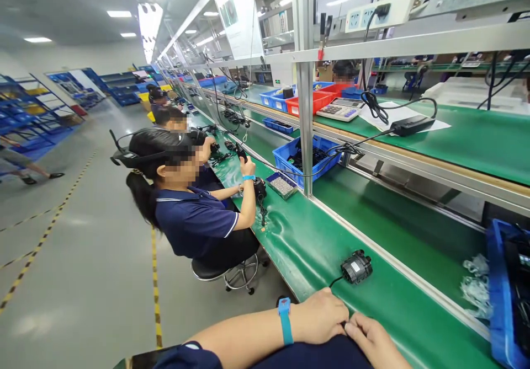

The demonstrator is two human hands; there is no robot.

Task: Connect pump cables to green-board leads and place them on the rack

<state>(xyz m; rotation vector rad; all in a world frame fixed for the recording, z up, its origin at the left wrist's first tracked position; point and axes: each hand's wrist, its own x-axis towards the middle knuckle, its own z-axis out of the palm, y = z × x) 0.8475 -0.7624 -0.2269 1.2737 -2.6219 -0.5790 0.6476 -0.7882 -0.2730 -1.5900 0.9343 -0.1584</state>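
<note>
A black motor-like device (pixel 356 267) with a pale label lies on the green bench top. From it a thin black cable (pixel 336 281) runs to my left hand (pixel 323 315), which is closed around it and wears a blue wrist strap (pixel 285 319). Close beside it, at the bench's near edge, my right hand (pixel 372 338) is closed too, thumb and fingers pinching a small dark piece of the cable where the two hands meet. Most of the cable is hidden inside my fingers.
A blue bin (pixel 497 303) stands at the right, with clear plastic scraps (pixel 476 286) beside it. A tray of small metal parts (pixel 282 185) and another blue bin (pixel 306 162) are farther along. A co-worker (pixel 194 209) sits at left. A metal post (pixel 305 93) rises from the bench.
</note>
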